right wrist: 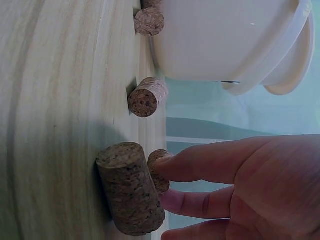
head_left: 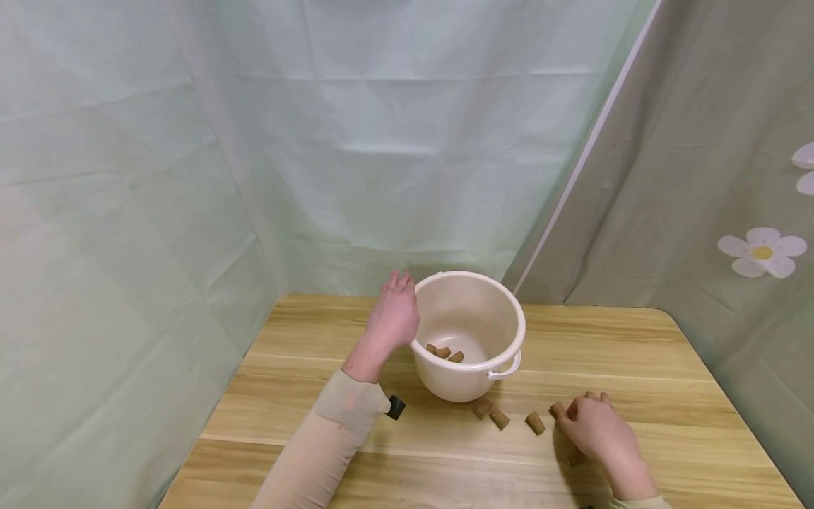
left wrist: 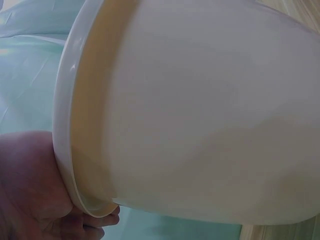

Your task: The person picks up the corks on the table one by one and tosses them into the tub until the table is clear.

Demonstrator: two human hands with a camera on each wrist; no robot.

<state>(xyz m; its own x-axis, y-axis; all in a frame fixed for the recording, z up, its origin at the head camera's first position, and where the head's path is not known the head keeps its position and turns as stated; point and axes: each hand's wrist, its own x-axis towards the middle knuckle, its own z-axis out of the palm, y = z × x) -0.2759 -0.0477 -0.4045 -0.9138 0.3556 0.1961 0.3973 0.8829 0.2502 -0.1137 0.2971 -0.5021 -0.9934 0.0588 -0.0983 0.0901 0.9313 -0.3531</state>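
A white bucket (head_left: pixel 467 385) stands upright on the table, several corks (head_left: pixel 443 352) lying inside it. My left hand (head_left: pixel 393 314) holds its left rim, fingers bent over the edge in the left wrist view; the thumb is hidden there. To the right of the bucket, my right hand (head_left: pixel 600 431) pinches a cork (right wrist: pixel 158 176) between thumb and finger, close to the tabletop. A larger-looking cork (right wrist: pixel 131 189) lies just beside those fingers. Between hand and bucket, more loose corks rest on the wood, one cork (head_left: pixel 535 423) apart and two near the bucket's base.
The wood-grain table (head_left: pixel 445 466) reaches back to a pale green curtain (head_left: pixel 407 177). A grey curtain with white flowers (head_left: pixel 762 252) hangs at the right. The bucket's handle (head_left: pixel 506 369) hangs on its right side. A small black object (head_left: pixel 395 407) shows by the left cuff.
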